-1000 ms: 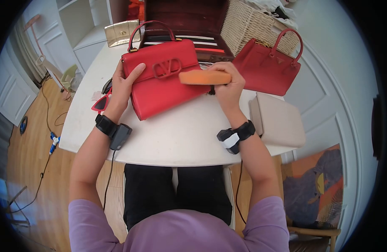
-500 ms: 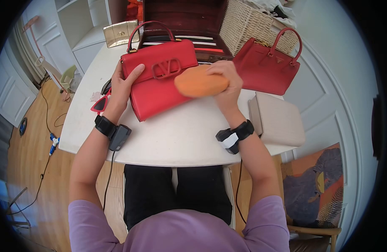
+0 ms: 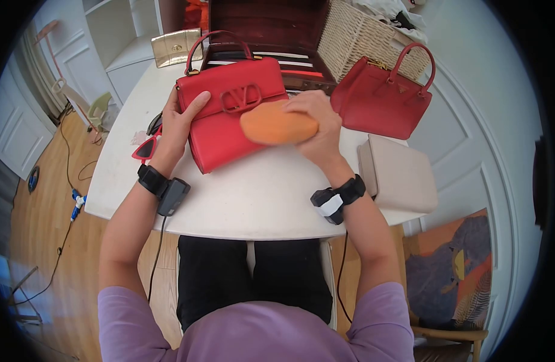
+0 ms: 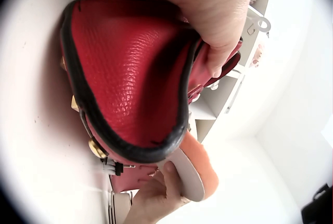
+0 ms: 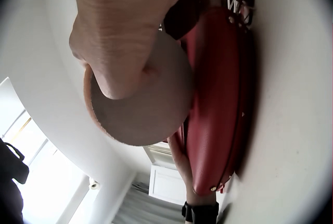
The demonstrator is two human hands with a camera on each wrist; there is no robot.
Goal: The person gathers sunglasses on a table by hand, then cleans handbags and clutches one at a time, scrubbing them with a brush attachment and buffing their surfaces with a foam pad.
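A red handbag with a V-shaped emblem stands tilted on the white table. My left hand grips its left side, thumb on the front; in the left wrist view the thumb lies over the bag's edge. My right hand pinches an orange oval pad, held at the lower right of the bag's front. The right wrist view shows the pad's grey back under the right hand, close beside the red bag.
Behind stand an open dark red case, a gold wallet and a wicker basket. Another red handbag and a beige bag are at the right. Red sunglasses lie beside my left wrist.
The orange pad has moved left and down across the bag's front with my right hand, and its flat face has turned toward the head view. My left hand keeps its grip.
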